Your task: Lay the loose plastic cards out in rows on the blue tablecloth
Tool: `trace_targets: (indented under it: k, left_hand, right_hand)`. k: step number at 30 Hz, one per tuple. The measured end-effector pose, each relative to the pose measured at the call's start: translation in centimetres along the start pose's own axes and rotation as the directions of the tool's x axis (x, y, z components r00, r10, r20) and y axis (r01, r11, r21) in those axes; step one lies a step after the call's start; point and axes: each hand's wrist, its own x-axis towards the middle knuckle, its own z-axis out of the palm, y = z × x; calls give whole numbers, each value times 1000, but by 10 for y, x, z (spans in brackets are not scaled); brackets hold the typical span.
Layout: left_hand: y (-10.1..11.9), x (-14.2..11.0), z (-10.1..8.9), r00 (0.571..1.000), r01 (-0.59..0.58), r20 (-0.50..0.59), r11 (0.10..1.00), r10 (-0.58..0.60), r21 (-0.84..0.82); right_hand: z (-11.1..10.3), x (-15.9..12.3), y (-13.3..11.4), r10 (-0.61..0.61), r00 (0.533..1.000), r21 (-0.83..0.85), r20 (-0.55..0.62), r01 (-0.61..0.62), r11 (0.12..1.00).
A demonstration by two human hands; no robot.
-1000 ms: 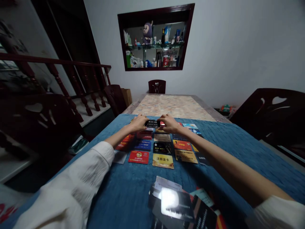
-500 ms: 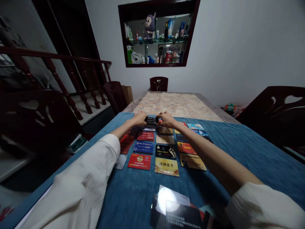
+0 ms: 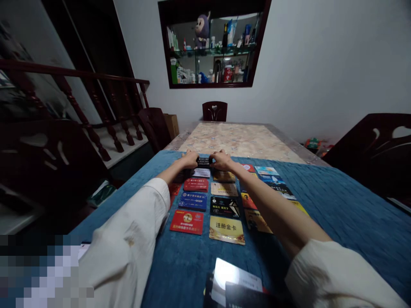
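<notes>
At the far end of the card rows, a black card with light lettering is held by its two short sides. My left hand grips its left side and my right hand its right, both with bent fingers. Just nearer lies a whitish card. Closer to me come a red card, a blue card, a black VIP card and a gold card. My right forearm hides part of the right-hand columns.
A loose pile with a shiny silver card lies at the near edge. Blue cloth covers the near part of the table, with the patterned tabletop beyond. Dark wooden chairs stand around it.
The black card has tilted flatter and sunk slightly between my hands. My right forearm has shifted left, uncovering more cards at the right. The view has moved a little.
</notes>
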Motion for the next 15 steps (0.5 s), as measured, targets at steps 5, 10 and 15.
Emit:
trace_targets:
  k: [5,10,15]
  left_hand:
    - [-5,12,10,999,28,29,999,-27,-34]
    - [-7,20,14,998,26,55,998,-23,-62]
    - [-12,23,18,999,-5,43,994,10,-110]
  right_hand:
    - [3,4,0,26,999,-15,40,-26,1000]
    - [6,7,2,25,998,-21,63,-24,999]
    - [8,11,3,17,997,-22,71,-15,1000]
